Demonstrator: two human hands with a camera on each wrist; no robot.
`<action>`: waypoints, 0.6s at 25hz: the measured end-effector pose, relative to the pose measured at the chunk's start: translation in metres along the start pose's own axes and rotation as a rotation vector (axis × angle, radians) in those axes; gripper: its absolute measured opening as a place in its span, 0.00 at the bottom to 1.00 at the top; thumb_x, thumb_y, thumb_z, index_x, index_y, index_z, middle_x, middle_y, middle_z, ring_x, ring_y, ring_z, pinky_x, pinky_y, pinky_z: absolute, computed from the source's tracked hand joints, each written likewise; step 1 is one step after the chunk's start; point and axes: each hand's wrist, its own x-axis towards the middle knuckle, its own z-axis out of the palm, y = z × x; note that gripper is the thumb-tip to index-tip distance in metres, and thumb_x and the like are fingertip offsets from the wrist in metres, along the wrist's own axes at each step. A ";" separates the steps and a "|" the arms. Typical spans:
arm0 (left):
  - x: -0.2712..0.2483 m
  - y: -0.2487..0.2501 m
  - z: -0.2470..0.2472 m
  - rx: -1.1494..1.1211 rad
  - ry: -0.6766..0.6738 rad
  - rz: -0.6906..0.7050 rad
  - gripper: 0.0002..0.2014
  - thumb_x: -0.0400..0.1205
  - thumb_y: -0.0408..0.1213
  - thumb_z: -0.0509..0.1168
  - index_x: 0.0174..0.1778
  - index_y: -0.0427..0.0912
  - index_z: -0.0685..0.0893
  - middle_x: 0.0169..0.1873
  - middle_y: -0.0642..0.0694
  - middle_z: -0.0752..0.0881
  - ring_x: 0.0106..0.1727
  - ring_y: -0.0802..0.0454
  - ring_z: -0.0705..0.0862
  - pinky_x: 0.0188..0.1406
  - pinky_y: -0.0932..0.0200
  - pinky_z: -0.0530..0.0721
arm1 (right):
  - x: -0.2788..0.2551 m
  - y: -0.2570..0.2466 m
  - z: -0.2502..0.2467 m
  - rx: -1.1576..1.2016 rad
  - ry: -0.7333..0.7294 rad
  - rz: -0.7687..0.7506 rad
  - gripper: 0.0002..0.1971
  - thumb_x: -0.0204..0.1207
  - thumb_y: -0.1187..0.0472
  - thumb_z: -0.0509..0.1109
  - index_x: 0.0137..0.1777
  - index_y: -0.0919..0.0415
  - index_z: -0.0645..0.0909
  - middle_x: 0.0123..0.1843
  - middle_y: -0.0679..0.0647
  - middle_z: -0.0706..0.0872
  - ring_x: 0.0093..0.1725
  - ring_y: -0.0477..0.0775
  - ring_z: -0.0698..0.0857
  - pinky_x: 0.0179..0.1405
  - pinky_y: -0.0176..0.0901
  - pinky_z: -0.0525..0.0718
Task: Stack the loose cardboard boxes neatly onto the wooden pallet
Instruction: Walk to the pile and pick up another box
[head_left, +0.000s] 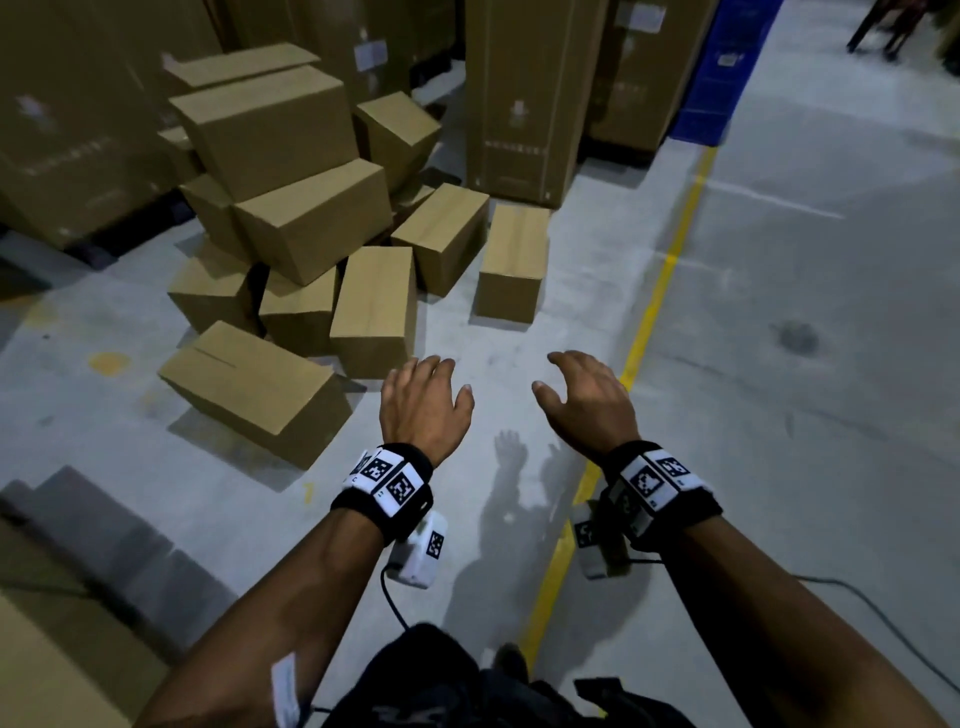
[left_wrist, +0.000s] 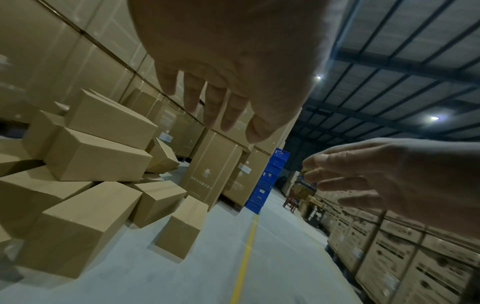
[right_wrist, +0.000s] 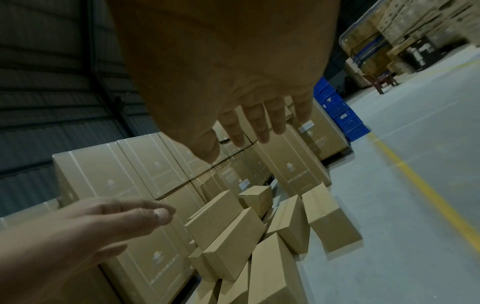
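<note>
Reaching out empty, left hand (head_left: 423, 402) and right hand (head_left: 587, 400) are spread wide over bare floor (head_left: 779, 415); only the wrist views show the roof, and the box pile (head_left: 306, 228) borders the left.

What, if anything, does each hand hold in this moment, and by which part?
Nothing is held. The left hand and right hand both hover open above the floor, short of the loose cardboard boxes.

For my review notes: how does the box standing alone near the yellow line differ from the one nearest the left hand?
The lone box stands apart from the pile; the near box leans against neighbours. The lone box lies ahead of the right hand; the near box sits just beyond the left hand. Both are plain, closed brown cardboard.
</note>
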 end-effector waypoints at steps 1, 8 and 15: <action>0.023 0.008 0.003 -0.010 -0.002 -0.012 0.25 0.87 0.50 0.57 0.79 0.45 0.73 0.79 0.45 0.74 0.82 0.44 0.65 0.82 0.45 0.56 | 0.025 0.009 -0.003 -0.003 -0.009 -0.013 0.29 0.78 0.45 0.61 0.72 0.64 0.82 0.71 0.63 0.84 0.73 0.66 0.79 0.71 0.60 0.74; 0.208 0.040 0.069 -0.063 -0.043 -0.051 0.25 0.87 0.50 0.57 0.78 0.44 0.74 0.78 0.45 0.74 0.82 0.44 0.66 0.81 0.45 0.58 | 0.202 0.085 0.015 -0.076 -0.173 0.033 0.26 0.86 0.48 0.65 0.80 0.60 0.74 0.78 0.59 0.78 0.79 0.61 0.73 0.74 0.52 0.70; 0.452 0.072 0.094 -0.105 -0.098 -0.005 0.24 0.86 0.48 0.59 0.76 0.40 0.76 0.76 0.42 0.76 0.79 0.42 0.68 0.78 0.46 0.62 | 0.412 0.140 0.030 -0.034 -0.209 0.203 0.27 0.86 0.46 0.63 0.82 0.57 0.71 0.81 0.56 0.74 0.79 0.60 0.71 0.73 0.51 0.70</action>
